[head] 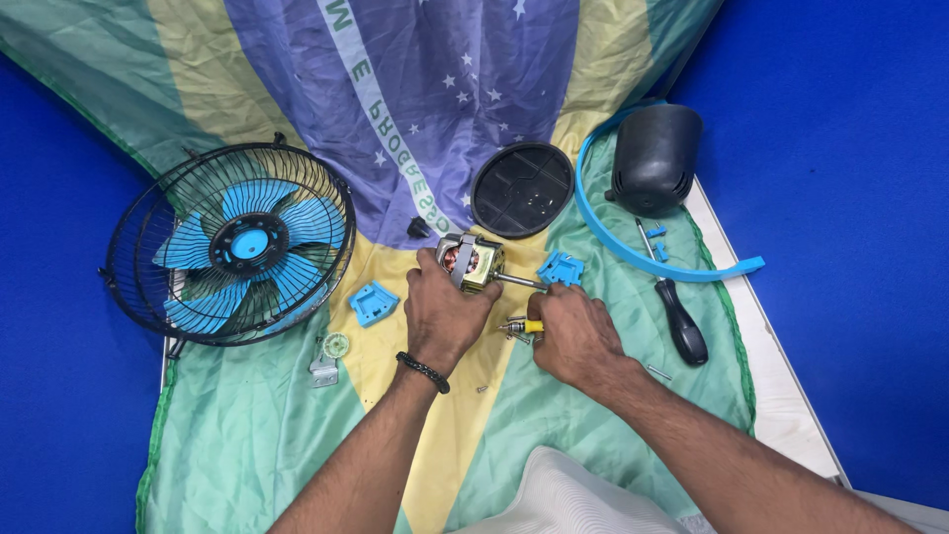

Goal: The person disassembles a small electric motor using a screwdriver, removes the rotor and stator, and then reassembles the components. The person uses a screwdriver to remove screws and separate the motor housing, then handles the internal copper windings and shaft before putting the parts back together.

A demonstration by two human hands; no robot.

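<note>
While I watch through the head camera, my left hand (442, 314) is closed over a small electric fan motor (471, 262), fingers wrapped around its metal body so that the copper windings show just above my knuckles. A thin steel shaft (517, 281) sticks out of the motor to the right, toward a small blue plastic clip (560, 268). My right hand (574, 336) sits just right of the left, fingers curled shut around a little tool or part with a yellow section and a metal tip (522, 325); the tip points left, toward the heel of my left hand. What kind of part it is I cannot tell.

Both hands rest over a wrinkled green, yellow and blue cloth (247, 435) spread across the table. Left of them lies a black wire fan cage with blue blades (237, 242) inside. Another blue plastic piece (373, 303) lies just left of my left hand, and below it a small grey bracket with a pale gear (329, 358). Above the motor is a round black cover plate (522, 189), and further right a black motor housing (654, 156) with a curved blue strip (633, 252) looping around it. A black-handled screwdriver (674, 307) lies to the right of my right hand, well clear of it. A dark beaded bracelet (423, 371) circles my left wrist.
</note>
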